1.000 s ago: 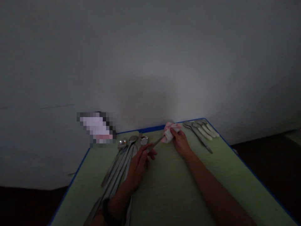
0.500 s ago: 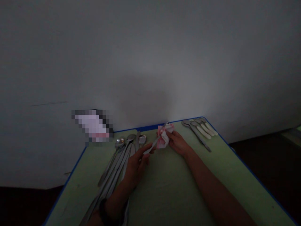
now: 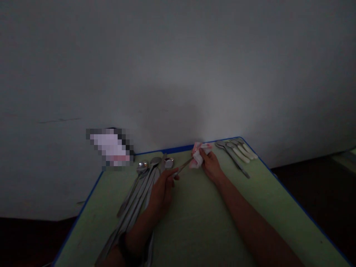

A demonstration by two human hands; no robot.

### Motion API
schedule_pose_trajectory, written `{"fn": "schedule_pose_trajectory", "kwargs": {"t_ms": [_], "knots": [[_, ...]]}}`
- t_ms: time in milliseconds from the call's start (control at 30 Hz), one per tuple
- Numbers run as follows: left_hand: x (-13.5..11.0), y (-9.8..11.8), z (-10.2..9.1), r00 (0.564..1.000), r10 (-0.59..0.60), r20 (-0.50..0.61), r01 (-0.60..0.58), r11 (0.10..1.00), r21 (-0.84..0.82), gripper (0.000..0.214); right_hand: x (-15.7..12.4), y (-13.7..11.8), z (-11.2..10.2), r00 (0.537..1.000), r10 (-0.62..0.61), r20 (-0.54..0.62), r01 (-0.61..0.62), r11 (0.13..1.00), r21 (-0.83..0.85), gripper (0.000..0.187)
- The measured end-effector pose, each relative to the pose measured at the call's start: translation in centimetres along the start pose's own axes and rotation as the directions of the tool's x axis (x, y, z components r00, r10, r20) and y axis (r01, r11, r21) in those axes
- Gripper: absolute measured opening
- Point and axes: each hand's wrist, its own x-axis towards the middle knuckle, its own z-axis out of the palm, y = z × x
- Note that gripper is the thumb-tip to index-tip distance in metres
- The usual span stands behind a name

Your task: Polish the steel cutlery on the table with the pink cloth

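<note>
My left hand (image 3: 164, 187) is closed on the handle of a metal spoon (image 3: 185, 164), which slants up to the right. A crumpled pink-and-white cloth (image 3: 198, 157) wraps the far end of the spoon and hides its bowl. Pinched around this cloth, my right hand (image 3: 211, 165) presses it with thumb and fingers. Beneath and beside my left forearm lie several long metal spoons and other utensils (image 3: 136, 198), partly covered by the arm. To the right of my right hand rests a dark metal spoon (image 3: 233, 159), beside several spoons with white handles (image 3: 244, 150).
The green table (image 3: 194, 230) has a blue edge and stands against a grey wall (image 3: 178, 66). A blurred-out rectangular object with a dark rim (image 3: 128, 142) leans at the back left corner.
The cloth and my right hand have shifted slightly up and right along the spoon. The spoon's bowl, partly showing past the cloth before, is now covered.
</note>
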Motion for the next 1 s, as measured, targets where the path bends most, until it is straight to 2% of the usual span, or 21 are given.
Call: {"fn": "schedule_pose_trajectory", "kwargs": {"t_ms": [100, 200, 333, 400, 533, 667, 833, 900, 1000], "knots": [[0.0, 0.3, -0.3, 0.997, -0.040, -0.070, 0.039, 0.999, -0.015, 0.033, -0.3, -0.1, -0.5, 0.991, 0.080, 0.109, -0.065, 0.989, -0.134, 0.028], [0.0, 0.5, -0.6, 0.995, -0.044, -0.091, 0.043, 0.999, -0.014, 0.033, -0.8, -0.6, -0.8, 0.965, 0.150, 0.217, -0.091, 0.961, -0.260, 0.027], [0.0, 0.3, -0.4, 0.998, -0.054, -0.015, 0.055, 0.998, 0.026, 0.033, -1.2, -1.0, -0.6, 0.916, 0.216, 0.339, -0.085, 0.929, -0.361, 0.025], [0.1, 0.3, -0.2, 0.998, -0.053, 0.042, 0.051, 0.997, 0.054, 0.034, -1.2, -0.8, -0.4, 0.932, 0.182, 0.312, -0.062, 0.932, -0.358, 0.023], [0.4, 0.6, 0.1, 0.993, -0.068, 0.097, 0.057, 0.992, 0.112, 0.038, -0.9, -0.4, -0.1, 0.982, 0.094, 0.166, -0.073, 0.989, -0.131, 0.018], [0.5, 0.8, 0.3, 0.978, -0.107, 0.179, 0.080, 0.985, 0.152, 0.041, -0.8, -0.8, 0.3, 0.975, 0.141, 0.173, -0.151, 0.987, 0.050, 0.018], [0.5, 0.5, 0.6, 0.953, -0.161, 0.255, 0.115, 0.976, 0.187, 0.036, -0.6, -1.2, 0.7, 0.977, 0.136, 0.162, -0.172, 0.957, 0.234, 0.019], [0.5, 0.6, 0.5, 0.943, -0.188, 0.274, 0.135, 0.970, 0.200, 0.032, -0.4, -1.4, 0.7, 0.985, 0.130, 0.114, -0.160, 0.938, 0.308, 0.018], [0.4, 0.7, 0.3, 0.934, -0.185, 0.307, 0.128, 0.972, 0.197, 0.028, -0.1, -1.8, 0.7, 0.997, 0.072, 0.019, -0.073, 0.914, 0.398, 0.017]]}}
